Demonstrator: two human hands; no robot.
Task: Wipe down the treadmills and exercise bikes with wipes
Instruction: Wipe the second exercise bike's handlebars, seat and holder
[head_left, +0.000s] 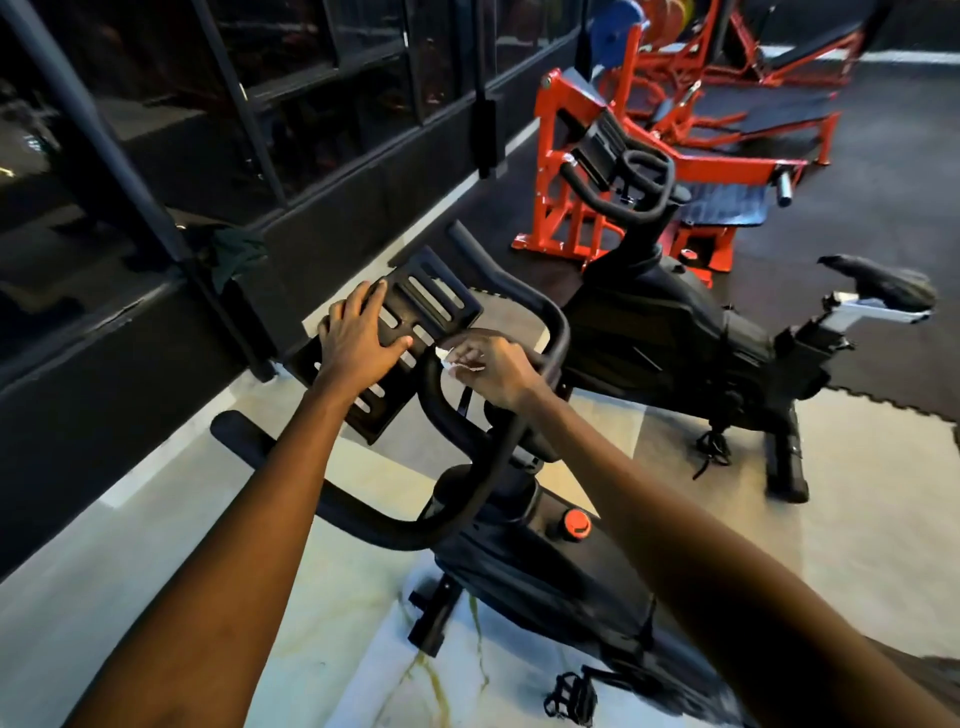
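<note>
Station: first exercise bike (519, 582), seen from above by the head camera.

Left hand (358, 340): laid flat on the black slotted tray (397, 291) mounted at the front of the handlebar (560, 327). Fingers are spread and straight, with the palm pressing on the tray surface. The grip is released and holds nothing.

Right hand (493, 371): positioned just beside the tray's near edge, over the inner loop of the handlebar. The grip grasps a small white wipe (457, 366), bunched between thumb and curled fingers. Only scraps of the wipe show past the fingers. It sits at the junction of tray and handlebar; whether it touches the bar or the tray edge cannot be told.

Bike condition: black frame, with a red knob (576, 522) on top of the frame below the handlebar. A pedal (569, 693) is visible at the bottom edge of the view.

Surroundings: a second black bike (665, 332) stands to the right and further on, apart from the first, its saddle (883, 283) pointing right. Behind it is a red-framed weight machine (561, 156). A dark glass wall (156, 130) runs along the left, and a dark cloth (236, 254) hangs on its frame, near the tray. The floor (130, 545) under the first bike is pale with yellowish streaks. The floor under the red machine is dark matting.
</note>
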